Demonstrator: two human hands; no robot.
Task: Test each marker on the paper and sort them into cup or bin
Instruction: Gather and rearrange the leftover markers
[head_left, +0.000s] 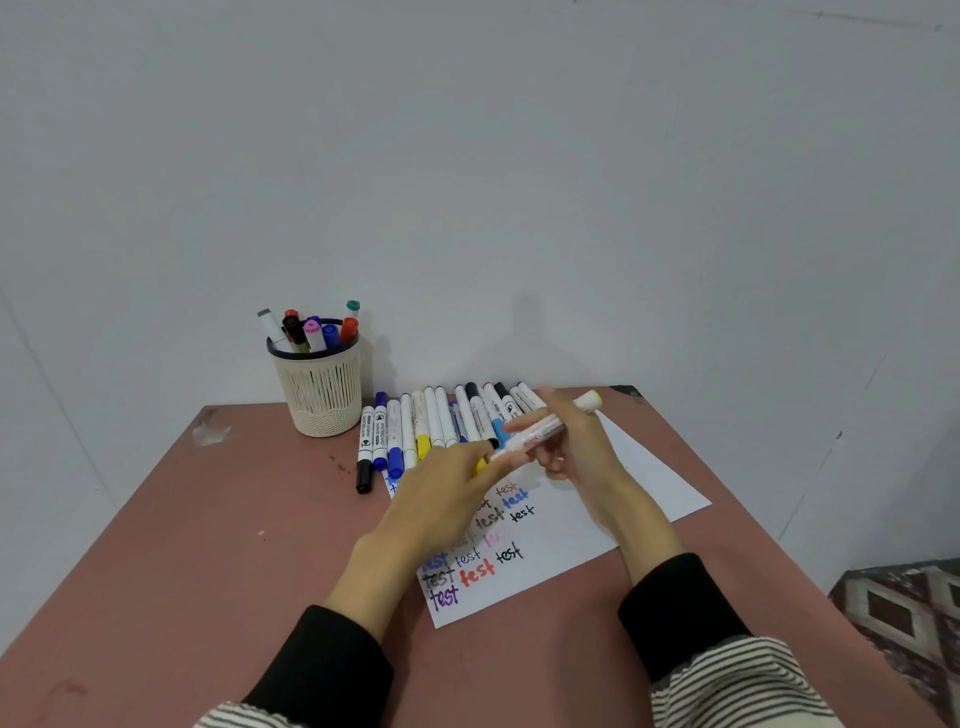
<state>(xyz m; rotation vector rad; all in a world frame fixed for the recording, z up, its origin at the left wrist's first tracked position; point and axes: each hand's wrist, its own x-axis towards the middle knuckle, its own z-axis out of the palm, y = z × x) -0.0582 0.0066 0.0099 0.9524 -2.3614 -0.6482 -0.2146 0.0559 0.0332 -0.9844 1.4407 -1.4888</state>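
My right hand (576, 441) grips a white marker (540, 431) with a pale yellow end, held level above the paper (571, 540). My left hand (447, 488) pinches the yellow cap end of the same marker at its left tip. The white sheet lies on the table under both hands and carries several "test" words in black, blue, red, pink and purple. A row of several markers (441, 421) lies along the sheet's far edge. A cream mesh cup (319, 389) at the back left holds several capped markers.
The reddish-brown table (208, 545) meets a white wall at the back. A patterned fabric surface (904, 618) sits off the table's right edge. No bin is in view.
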